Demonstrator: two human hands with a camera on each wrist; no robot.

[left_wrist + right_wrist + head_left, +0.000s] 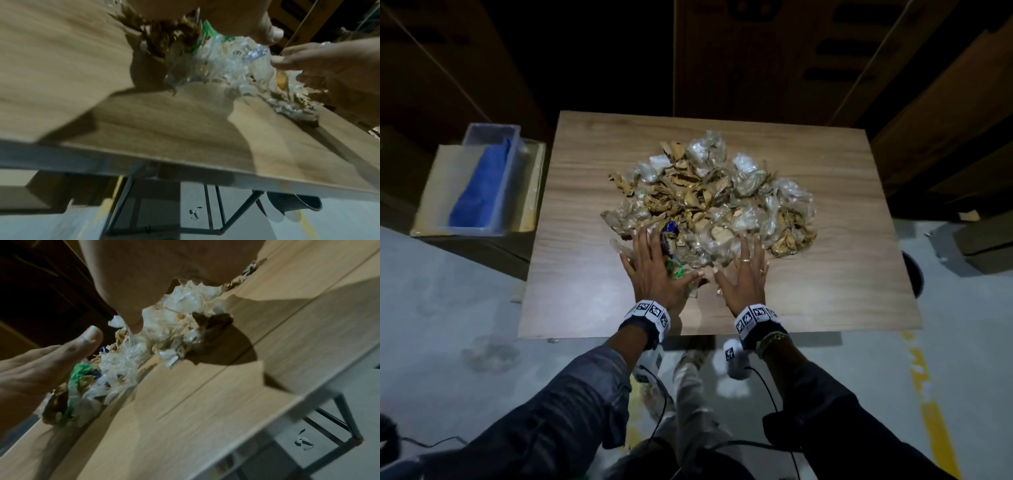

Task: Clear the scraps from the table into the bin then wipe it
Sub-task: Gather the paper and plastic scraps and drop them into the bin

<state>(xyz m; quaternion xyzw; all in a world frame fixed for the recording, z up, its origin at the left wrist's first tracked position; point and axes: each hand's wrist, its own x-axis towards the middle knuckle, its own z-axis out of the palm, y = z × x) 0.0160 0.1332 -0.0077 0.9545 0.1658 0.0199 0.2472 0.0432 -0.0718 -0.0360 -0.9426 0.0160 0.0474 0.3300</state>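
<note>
Scraps mid-table; blue cloth in tub left.

Both arms come up from the bottom of the head view in dark sleeves, each wrist wearing a band with black-and-white markers. Left hand sits center-left, palm down, all 5 fingers spread flat. Right hand is just beside it, center-right, same flat spread pose, thumbs pointing toward each other.
</note>
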